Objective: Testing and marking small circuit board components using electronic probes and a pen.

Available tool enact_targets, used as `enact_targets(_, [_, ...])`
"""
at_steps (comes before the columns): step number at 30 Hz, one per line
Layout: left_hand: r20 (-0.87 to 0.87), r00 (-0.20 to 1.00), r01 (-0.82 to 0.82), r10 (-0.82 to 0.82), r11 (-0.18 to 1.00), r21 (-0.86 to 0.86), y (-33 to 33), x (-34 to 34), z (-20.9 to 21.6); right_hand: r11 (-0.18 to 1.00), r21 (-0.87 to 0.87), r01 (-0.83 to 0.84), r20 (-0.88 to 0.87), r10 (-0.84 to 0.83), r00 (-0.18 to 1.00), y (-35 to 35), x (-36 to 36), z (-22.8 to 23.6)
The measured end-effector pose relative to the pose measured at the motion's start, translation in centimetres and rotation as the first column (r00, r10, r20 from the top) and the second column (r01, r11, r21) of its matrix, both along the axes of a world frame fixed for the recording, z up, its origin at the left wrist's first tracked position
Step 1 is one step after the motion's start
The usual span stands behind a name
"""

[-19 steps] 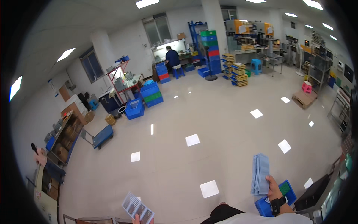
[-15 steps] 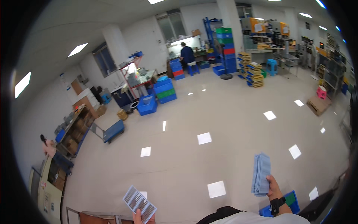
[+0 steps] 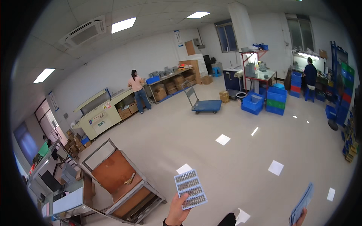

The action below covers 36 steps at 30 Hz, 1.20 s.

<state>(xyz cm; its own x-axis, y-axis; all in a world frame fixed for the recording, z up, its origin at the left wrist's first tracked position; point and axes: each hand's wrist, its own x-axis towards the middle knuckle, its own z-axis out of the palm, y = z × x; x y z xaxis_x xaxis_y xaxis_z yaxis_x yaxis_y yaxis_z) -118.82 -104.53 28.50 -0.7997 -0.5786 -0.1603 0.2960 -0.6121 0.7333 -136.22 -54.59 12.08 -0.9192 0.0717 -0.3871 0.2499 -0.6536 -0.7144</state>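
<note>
My left hand (image 3: 176, 211) grips a thin, light blue rectangular panel (image 3: 190, 179) by its lower left edge, thumb across its face. Several rows of small dark and metallic pieces fill that face; I cannot make out what they are. At the lower right, my right hand (image 3: 301, 217) is closed on a stack of light blue panels (image 3: 301, 203), seen nearly edge-on and tilted. Most of this hand is cut off by the picture's edge. Both hands are in the air above the pale floor, well apart from each other.
Close on the left stands a metal-framed cart (image 3: 124, 177) with brown boards, beside a desk (image 3: 71, 201). Farther off are a blue platform trolley (image 3: 206, 106), blue crates (image 3: 252, 103) and a long cream machine (image 3: 100, 120). One person (image 3: 138, 92) stands by a bench; another (image 3: 310, 75) is at the back right.
My view has swung left, bringing the cart, desk and cream machine into sight. The single panel now appears nearer the middle; the stack is lower and farther right. Both hands keep their hold.
</note>
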Motion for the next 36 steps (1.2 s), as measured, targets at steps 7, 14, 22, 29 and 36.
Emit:
enact_targets(7, [0.027, 0.991, 0.129, -0.128, 0.991, -0.025, -1.7, -20.0, -0.5, 0.934, 0.26, 0.247, 0.006, -0.257, 0.966, 2.3, -11.2, 1.7])
enact_targets(14, [-0.111, 0.839, 0.519, -0.534, 0.844, -0.138, 5.0, -44.2, 0.3, 0.814, -0.105, 0.572, -0.147, -0.581, 0.8, 6.5, -13.9, 2.5])
enact_targets(22, [0.107, 0.6, 0.798, -0.793, 0.584, -0.145, 26.2, -60.2, -1.5, 0.66, -0.32, 0.68, -0.229, -0.75, 0.62, 18.3, -15.2, 1.2])
enact_targets(29, [0.176, 0.66, 0.583, -0.73, 0.351, -0.732, 38.7, -69.7, -2.6, 0.738, -0.264, 0.62, -0.189, -0.67, 0.717, 31.4, -28.3, 5.3])
enact_targets(36, [-0.365, 0.345, 0.934, -0.864, 0.28, 0.221, 53.0, -81.7, 0.0, 0.858, -0.247, 0.45, -0.252, -0.506, 0.825, 42.6, -46.3, 6.6])
